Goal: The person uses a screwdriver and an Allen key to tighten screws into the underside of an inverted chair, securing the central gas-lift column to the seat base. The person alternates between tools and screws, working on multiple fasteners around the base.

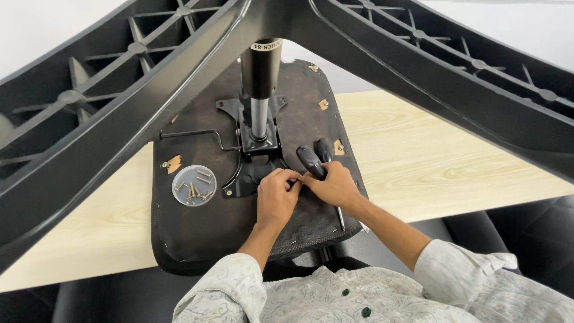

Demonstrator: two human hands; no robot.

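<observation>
On the upturned chair seat (pixel 197 239), beside the mechanism plate (pixel 254 164), the right hand (pixel 335 186) grips a black-handled screwdriver (pixel 312 161) (handle pointing away, shaft toward the person). The left hand (pixel 276 197) pinches narrowly; what it holds is hidden.

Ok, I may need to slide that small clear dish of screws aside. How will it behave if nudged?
The clear dish looks light and shallow, so it would probably slide easily on the upturned seat underside. The loose screws inside would likely rattle and shift. A hard push might tip some out.
</observation>
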